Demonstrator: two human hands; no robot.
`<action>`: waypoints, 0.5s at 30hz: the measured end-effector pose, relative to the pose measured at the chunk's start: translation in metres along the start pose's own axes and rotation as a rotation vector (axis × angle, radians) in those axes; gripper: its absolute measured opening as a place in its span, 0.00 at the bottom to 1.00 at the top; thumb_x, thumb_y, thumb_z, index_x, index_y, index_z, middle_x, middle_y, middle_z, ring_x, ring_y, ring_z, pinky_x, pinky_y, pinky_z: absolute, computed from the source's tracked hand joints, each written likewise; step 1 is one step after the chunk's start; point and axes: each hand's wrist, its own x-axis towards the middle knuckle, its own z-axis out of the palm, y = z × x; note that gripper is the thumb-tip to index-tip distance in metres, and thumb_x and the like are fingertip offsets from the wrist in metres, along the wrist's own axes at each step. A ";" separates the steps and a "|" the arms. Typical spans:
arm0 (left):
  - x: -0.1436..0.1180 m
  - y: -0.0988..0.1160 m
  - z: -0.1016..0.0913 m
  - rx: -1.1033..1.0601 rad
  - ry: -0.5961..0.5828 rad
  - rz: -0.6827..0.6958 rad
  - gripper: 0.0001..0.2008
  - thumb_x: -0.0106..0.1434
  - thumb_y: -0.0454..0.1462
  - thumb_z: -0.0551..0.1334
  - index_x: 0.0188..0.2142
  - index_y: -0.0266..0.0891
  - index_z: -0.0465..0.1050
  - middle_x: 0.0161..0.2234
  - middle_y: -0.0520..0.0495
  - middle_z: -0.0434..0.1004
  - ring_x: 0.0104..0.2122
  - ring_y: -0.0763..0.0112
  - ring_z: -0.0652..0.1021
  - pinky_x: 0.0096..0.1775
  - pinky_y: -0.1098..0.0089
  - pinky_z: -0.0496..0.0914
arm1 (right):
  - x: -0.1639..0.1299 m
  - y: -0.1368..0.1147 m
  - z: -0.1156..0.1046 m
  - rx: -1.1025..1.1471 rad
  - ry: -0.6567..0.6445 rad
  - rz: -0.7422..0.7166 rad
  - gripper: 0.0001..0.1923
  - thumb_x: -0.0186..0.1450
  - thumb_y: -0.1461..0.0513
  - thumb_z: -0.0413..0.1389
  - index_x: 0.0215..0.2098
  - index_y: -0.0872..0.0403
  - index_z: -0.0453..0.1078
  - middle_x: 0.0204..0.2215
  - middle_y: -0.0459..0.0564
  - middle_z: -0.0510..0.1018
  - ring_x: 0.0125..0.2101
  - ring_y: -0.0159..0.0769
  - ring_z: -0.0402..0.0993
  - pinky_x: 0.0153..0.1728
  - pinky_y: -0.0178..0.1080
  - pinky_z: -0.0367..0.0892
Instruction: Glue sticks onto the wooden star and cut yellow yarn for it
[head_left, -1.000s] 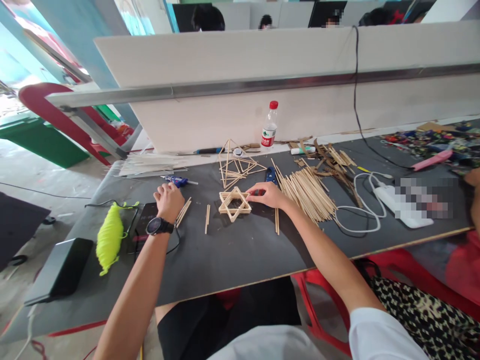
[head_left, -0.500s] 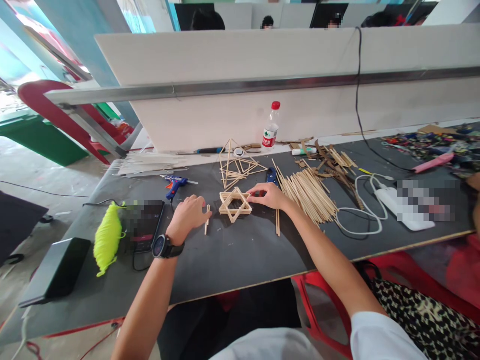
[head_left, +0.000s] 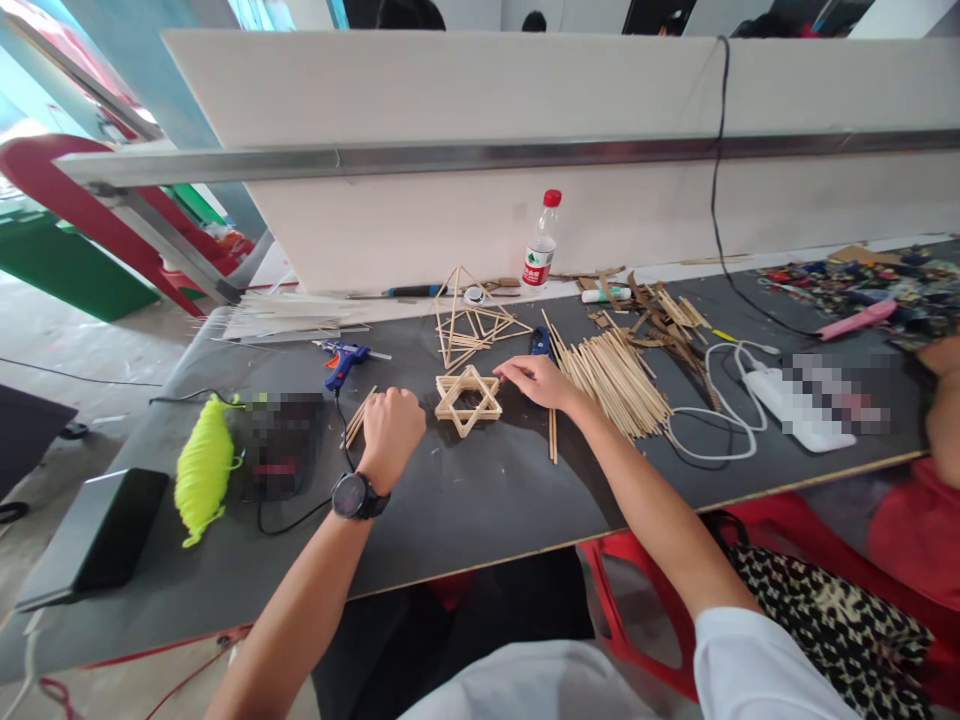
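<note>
A six-pointed star frame (head_left: 468, 415) built of stacked wooden sticks rests on the dark table, between my hands. My right hand (head_left: 541, 380) is at its right corner, fingers stretched out, tips beside or lightly touching it. To the left of the star is my left hand (head_left: 394, 425), a watch on its wrist, with fingers curled under; what they hold, if anything, is hidden. A few short sticks (head_left: 358, 420) lie just left of that hand. Beyond them sits a blue hot glue gun (head_left: 345, 365). A large pile of sticks (head_left: 615, 385) spreads to the right of my right hand.
Behind the star stands a stick pyramid frame (head_left: 457, 330), and a water bottle (head_left: 540, 250) is near the partition. A yellow-green toy (head_left: 206, 470) and a black case (head_left: 94, 540) lie left. At right are a white power strip (head_left: 799, 410) and another person's arm (head_left: 943, 400).
My left hand has shifted right and curled in. The short sticks, earlier on its right, now lie on its left. My right hand stays by the star, and the view has tilted slightly.
</note>
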 end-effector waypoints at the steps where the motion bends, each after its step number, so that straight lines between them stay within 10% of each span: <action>1: 0.000 0.002 0.000 -0.003 -0.005 -0.011 0.17 0.67 0.32 0.53 0.39 0.29 0.81 0.38 0.29 0.82 0.43 0.47 0.82 0.44 0.58 0.70 | 0.000 0.000 -0.001 0.026 0.009 0.008 0.23 0.75 0.50 0.50 0.46 0.55 0.82 0.36 0.54 0.86 0.29 0.34 0.76 0.31 0.36 0.65; 8: 0.004 -0.014 -0.002 -0.118 0.216 -0.034 0.16 0.73 0.35 0.51 0.42 0.33 0.78 0.35 0.33 0.82 0.41 0.47 0.81 0.42 0.57 0.67 | -0.001 -0.012 -0.004 0.038 0.155 -0.083 0.23 0.74 0.48 0.52 0.42 0.55 0.81 0.35 0.53 0.85 0.31 0.35 0.77 0.31 0.37 0.67; 15: -0.002 -0.010 -0.014 -0.651 0.644 0.472 0.09 0.73 0.40 0.62 0.42 0.44 0.82 0.37 0.47 0.86 0.39 0.62 0.78 0.44 0.61 0.68 | -0.009 -0.051 0.013 0.088 0.269 -0.297 0.13 0.69 0.51 0.62 0.43 0.49 0.82 0.35 0.47 0.83 0.25 0.28 0.70 0.27 0.35 0.66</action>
